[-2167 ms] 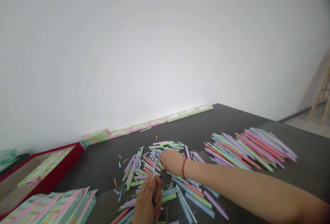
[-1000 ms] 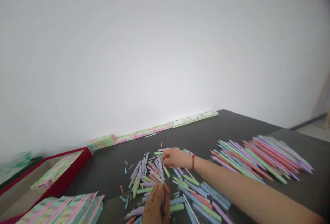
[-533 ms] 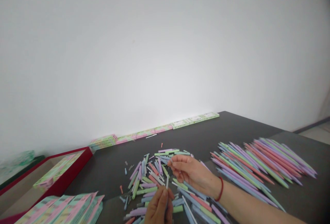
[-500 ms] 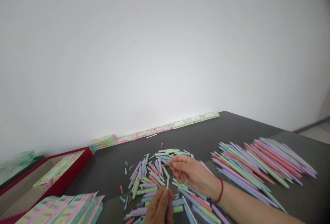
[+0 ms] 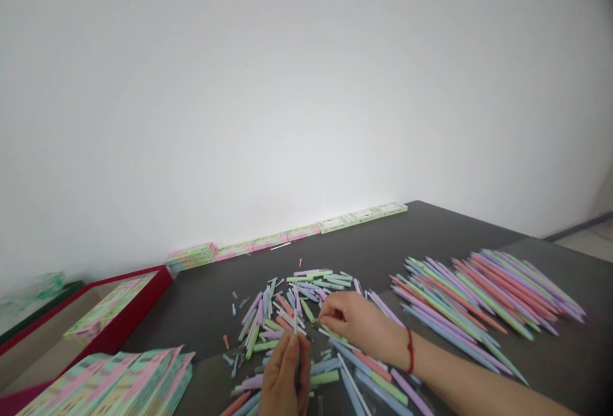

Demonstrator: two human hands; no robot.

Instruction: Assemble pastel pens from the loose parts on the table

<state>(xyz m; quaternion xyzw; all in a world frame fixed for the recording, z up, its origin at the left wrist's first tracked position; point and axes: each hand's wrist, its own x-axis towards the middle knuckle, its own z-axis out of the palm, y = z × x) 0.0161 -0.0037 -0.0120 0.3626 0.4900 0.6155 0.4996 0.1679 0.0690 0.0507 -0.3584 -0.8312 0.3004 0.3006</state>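
My left hand (image 5: 285, 374) is closed at the bottom centre. A thin white stick, which looks like a pen refill (image 5: 295, 322), stands up from between its thumb and fingers. To its right, my right hand (image 5: 352, 323) reaches down over loose pen parts, with its fingertips pinched low among them. Whatever those fingertips hold is hidden or too small to make out. Around both hands lie pastel pen barrels (image 5: 324, 378) in green, blue, purple and coral, mixed with more white sticks (image 5: 353, 383).
On the right lie rows of pointed pastel pens (image 5: 498, 294). A red-edged box (image 5: 143, 301) with printed packs (image 5: 103, 307) inside stands at left, behind a fanned stack of printed packets (image 5: 119, 381). Flat printed boxes (image 5: 335, 223) line the wall. Small coral and blue pieces (image 5: 226, 341) lie scattered.
My right hand has moved down, away from the top of the white stick, to the loose parts. My left hand has shifted slightly left and up, still gripping the stick.
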